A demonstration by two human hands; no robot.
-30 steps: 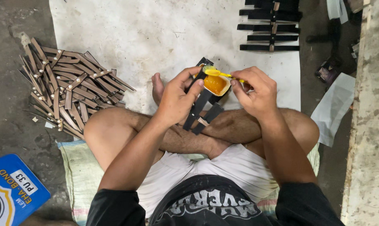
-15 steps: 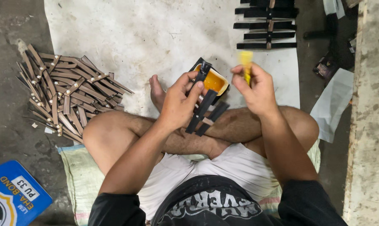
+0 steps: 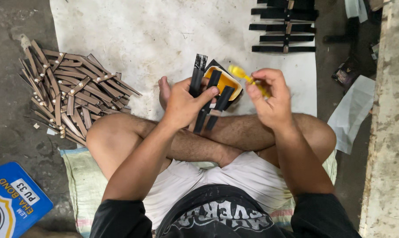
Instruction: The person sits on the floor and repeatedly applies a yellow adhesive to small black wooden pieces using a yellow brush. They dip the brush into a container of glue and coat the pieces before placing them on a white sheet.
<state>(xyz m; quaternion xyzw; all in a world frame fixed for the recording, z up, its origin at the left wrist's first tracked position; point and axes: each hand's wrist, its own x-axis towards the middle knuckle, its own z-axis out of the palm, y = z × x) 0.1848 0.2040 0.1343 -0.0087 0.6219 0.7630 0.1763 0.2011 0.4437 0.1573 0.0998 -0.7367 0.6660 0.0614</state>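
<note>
Gripped in the left hand (image 3: 184, 103) were several narrow black strips (image 3: 210, 103), fanned out between thumb and fingers with their upper ends spread toward twelve o'clock, one tip grey and shiny. At about three o'clock from it, the right hand (image 3: 272, 99) pinched a small yellow-coated applicator stick (image 3: 245, 77), its loaded tip raised just above the strips and not touching them. Both hands hovered over the person's crossed bare legs, which rested on a striped woven cloth (image 3: 83, 185). Just beyond the strips, partly hidden behind them, sat a small dark-rimmed dish of yellow paste (image 3: 228, 79). To coat well, I judge the strips should stay fanned so each end is exposed, and the stick should carry only a thin load, drawn along one end at a time. Farther out, a dirty white sheet (image 3: 133, 35) covered the floor. At ten o'clock lay a heap of brown strips (image 3: 65, 94); at one o'clock, rows of black strips (image 3: 283, 26) lay crossed. At eight o'clock, a blue tin lid (image 3: 12, 205) lay near.
</note>
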